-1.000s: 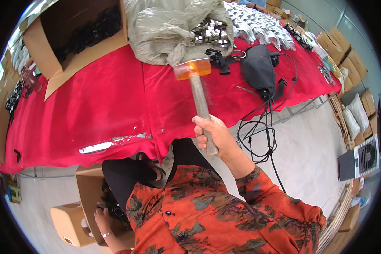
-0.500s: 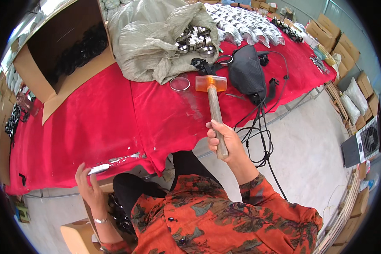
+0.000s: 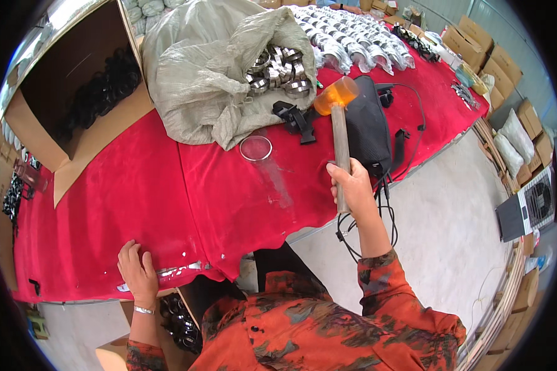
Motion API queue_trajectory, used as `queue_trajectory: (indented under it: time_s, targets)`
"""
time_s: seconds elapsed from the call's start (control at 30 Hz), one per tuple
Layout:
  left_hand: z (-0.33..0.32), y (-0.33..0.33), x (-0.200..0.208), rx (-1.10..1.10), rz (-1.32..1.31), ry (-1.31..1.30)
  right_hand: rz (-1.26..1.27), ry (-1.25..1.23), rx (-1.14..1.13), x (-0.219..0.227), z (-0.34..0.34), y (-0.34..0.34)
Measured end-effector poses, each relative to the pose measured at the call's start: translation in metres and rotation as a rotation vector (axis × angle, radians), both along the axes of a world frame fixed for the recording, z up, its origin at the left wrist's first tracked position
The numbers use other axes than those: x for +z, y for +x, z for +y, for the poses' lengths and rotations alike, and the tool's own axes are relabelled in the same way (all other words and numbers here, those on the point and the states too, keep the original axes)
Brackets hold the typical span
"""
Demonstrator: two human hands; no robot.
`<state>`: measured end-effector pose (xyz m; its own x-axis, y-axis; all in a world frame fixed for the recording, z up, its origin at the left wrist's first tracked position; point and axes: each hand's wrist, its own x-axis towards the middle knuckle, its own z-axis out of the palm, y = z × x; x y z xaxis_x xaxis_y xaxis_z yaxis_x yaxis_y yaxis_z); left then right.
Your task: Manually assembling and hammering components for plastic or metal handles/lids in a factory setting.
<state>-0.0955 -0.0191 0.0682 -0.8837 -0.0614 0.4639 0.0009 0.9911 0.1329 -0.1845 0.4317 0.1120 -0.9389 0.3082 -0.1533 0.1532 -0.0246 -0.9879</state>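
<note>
A mallet with a see-through orange head and a wooden handle is held upright in my right hand, fingers wrapped round the lower handle. Its head is in front of the black bag's left edge. My left hand lies on the red cloth near the table's front edge, fingers stretched and holding nothing. Shiny torn patches show on the cloth beside it. Farther in, a thin clear ring lies flat on the cloth. Beyond it is a black plastic buckle.
A woven sack spills shiny metal rings. Left of it stands a cardboard box of black parts. Plastic-wrapped pieces cover the far table. A black bag trails cables over the edge. Another box sits below my left arm.
My left hand has come down onto the cloth. My right hand has moved right with the mallet, whose head is now tilted. The view has shifted slightly.
</note>
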Motion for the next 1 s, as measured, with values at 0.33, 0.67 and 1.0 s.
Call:
queue_trajectory:
  time_s: [0.33, 0.67, 1.0]
  targets:
    - [-0.001, -0.005, -0.001, -0.018, -0.008, 0.003, 0.034, 0.265, -0.065, 0.007, 0.039, -0.152]
    - [0.0, -0.005, 0.002, -0.023, -0.008, 0.008, 0.049, -0.287, -0.001, -0.017, 0.027, -0.142]
    - [-0.004, -0.001, 0.0, -0.019, 0.013, 0.006, -0.129, 1.366, 0.129, 0.024, 0.013, -0.136]
